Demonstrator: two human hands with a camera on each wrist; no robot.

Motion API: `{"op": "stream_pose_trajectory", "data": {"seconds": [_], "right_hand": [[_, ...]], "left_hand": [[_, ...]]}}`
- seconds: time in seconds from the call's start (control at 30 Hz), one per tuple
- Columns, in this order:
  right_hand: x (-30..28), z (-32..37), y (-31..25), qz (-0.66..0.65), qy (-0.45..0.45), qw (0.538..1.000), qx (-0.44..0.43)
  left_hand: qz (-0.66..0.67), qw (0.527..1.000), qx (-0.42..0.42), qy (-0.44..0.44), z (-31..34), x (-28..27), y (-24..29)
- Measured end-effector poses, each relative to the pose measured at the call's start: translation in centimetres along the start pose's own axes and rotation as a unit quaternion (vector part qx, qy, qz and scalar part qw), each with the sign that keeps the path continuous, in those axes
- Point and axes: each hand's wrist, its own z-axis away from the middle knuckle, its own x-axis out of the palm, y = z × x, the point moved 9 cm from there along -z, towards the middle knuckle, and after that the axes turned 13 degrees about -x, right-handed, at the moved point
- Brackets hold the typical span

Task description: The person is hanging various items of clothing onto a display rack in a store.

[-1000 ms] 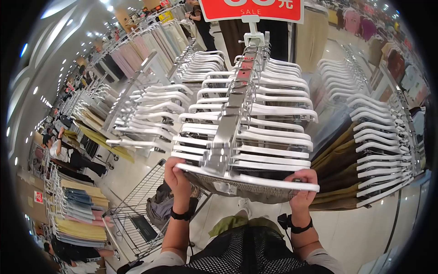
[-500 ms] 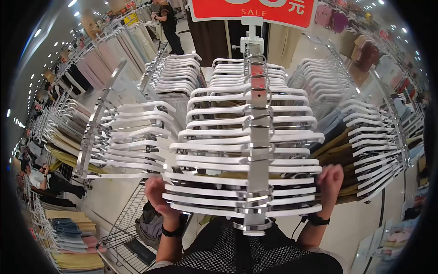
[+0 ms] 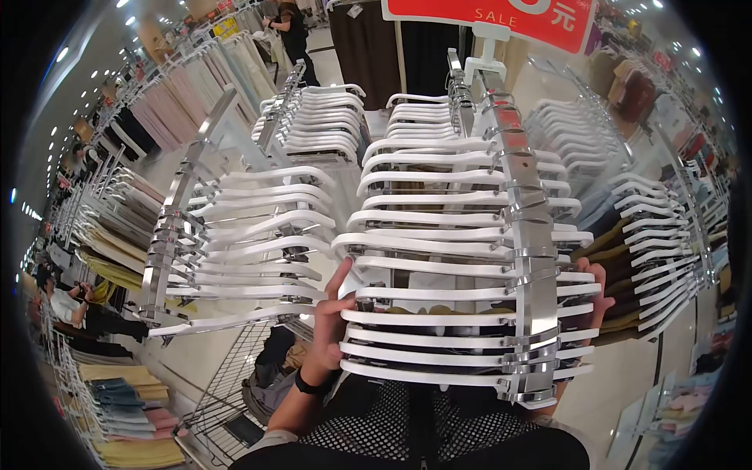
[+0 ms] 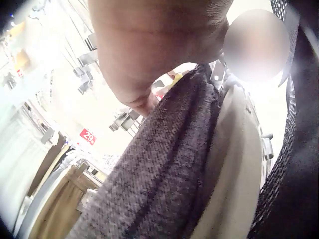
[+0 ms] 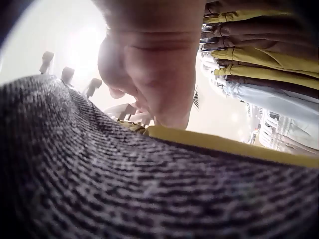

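Observation:
White hangers (image 3: 427,317) with clip ends hang in a row on a metal rail (image 3: 535,301). At their left ends is my left hand (image 3: 329,325), index finger stretched up along the row and thumb by the nearest hangers. My right hand (image 3: 597,290) is at the opposite ends, its fingers partly hidden behind them. A dark grey woven garment (image 4: 149,159) hangs just below my left hand in the left wrist view, beside a beige one (image 4: 232,164). The right wrist view has the grey cloth (image 5: 149,184) up close and a mustard garment (image 5: 224,144) behind it.
Another rail of white hangers (image 3: 258,231) stands to the left, and one with brown garments (image 3: 615,305) to the right. A wire shopping cart (image 3: 227,376) with a dark bag (image 3: 270,380) is at lower left. A red sale sign (image 3: 501,19) tops the rail.
One second ago both hands held the front hanger by its ends; half a second ago they were off it beside the row. Now they are at the hanger ends again. The view has shifted left.

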Motion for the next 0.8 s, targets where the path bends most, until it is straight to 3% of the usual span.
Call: {"op": "stream_pose_trajectory", "data": {"seconds": [0.03, 0.13, 0.2, 0.27, 0.4, 0.6, 0.8], "right_hand": [[1.5, 0.1, -0.4, -0.004, 0.017, 1.000, 0.016], [-0.8, -0.4, 0.3, -0.033, 0.064, 0.995, 0.063], [-1.2, -0.5, 0.2, -0.058, 0.075, 0.995, 0.025], [-2.6, -0.8, -0.2, -0.064, 0.124, 0.990, 0.019], [-2.1, -2.6, 0.2, -0.135, 0.029, 0.990, -0.010], [-0.3, -3.7, 0.8, -0.118, -0.007, 0.993, 0.030], [0.6, -3.6, 1.1, -0.180, -0.050, 0.980, 0.062]], "left_hand": [[-0.026, 0.999, -0.007, 0.032, 0.4, -0.2, -0.1], [-0.072, 0.997, -0.024, -0.017, 0.3, 0.5, 0.8], [-0.067, 0.997, -0.022, -0.032, 0.1, 0.7, 1.2], [0.059, 0.992, -0.051, -0.099, -0.4, 2.5, 2.1], [0.103, 0.986, -0.053, -0.123, -0.4, 3.0, 2.2], [0.090, 0.990, -0.081, -0.077, 0.6, 2.0, 0.8], [0.043, 0.995, -0.085, -0.016, 1.4, 1.4, 1.2]]}}
